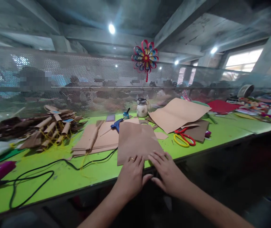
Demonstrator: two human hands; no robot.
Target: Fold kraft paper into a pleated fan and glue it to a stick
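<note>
A sheet of brown kraft paper (137,139) lies at the table's front edge, directly before me. My left hand (132,175) rests its fingertips flat on the sheet's near edge; a ring shows on one finger. Beside it, my right hand (165,169) has its fingers stretched over the near right corner of the same sheet. Both thumbs stick out below the table edge, apart from the fingers, their tips close together. Behind the sheet, a blue glue gun (117,125) lies on a stack of brown paper (107,136). Scissors with red and yellow handles (184,139) lie to the right.
Rolled paper tubes with yellow string (52,126) are heaped at left. A black cord (64,160) loops across the green table (83,180). A white flask (141,108), a small blue jar (126,115) and a large brown sheet (176,114) sit farther back, before a perforated metal screen (90,76).
</note>
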